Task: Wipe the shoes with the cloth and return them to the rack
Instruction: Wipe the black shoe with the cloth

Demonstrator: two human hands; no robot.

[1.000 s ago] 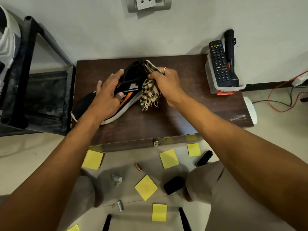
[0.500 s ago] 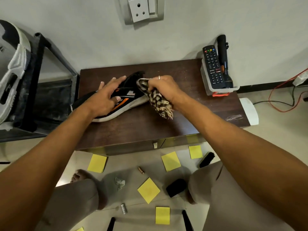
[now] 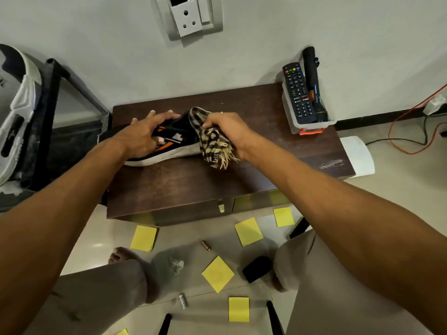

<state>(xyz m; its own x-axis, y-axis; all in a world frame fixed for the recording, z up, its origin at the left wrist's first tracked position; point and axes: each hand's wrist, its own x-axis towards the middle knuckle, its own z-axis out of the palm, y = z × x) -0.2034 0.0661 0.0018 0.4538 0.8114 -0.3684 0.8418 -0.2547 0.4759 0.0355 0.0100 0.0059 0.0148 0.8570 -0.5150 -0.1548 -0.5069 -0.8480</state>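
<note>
The black shoe [image 3: 176, 139] with orange stripes and a pale sole lies on its sole on the dark wooden table [image 3: 193, 182], its long axis running left to right and rising slightly toward the wall at its right end; which end is the toe I cannot tell. The left hand [image 3: 142, 136] presses down on its upper, fingers [image 3: 167, 116] spread wide over the far side, thumb on the near side. At the shoe's right end, the right hand [image 3: 227, 126] is clenched around a checked cloth [image 3: 212, 143], which wraps that end just beside the fingertips, its fringe hanging below the fist. Left of the table stands a dark rack [image 3: 48, 122] holding a white shoe [image 3: 17, 112].
</note>
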